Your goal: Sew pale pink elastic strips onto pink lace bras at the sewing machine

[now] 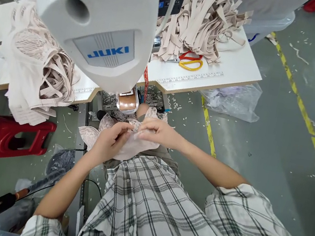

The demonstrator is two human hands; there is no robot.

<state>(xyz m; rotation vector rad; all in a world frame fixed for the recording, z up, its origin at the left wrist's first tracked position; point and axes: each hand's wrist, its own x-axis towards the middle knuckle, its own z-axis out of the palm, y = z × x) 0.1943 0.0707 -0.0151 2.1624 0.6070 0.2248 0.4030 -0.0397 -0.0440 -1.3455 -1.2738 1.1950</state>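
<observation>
A pale pink lace garment piece point(128, 149) lies across my lap, below the head of a white JUKI sewing machine point(106, 41). My left hand point(113, 140) pinches its upper edge, thumb against fingers. Close beside it, my right hand point(158, 132) grips the same edge with curled fingers, slightly blurred. The fingertips of both hands nearly meet. Lace parts of the garment spread to the left and up past my hands. Just above them sits the machine's copper-coloured lower part point(128, 102).
Pale fabric straps point(198, 20) are heaped on the table's right side, near red-and-yellow-handled scissors point(191, 61). A bundle of lace garments point(42, 66) hangs over the left table edge. A red stool point(6, 137) stands at lower left. A plastic bag point(233, 100) hangs under the table.
</observation>
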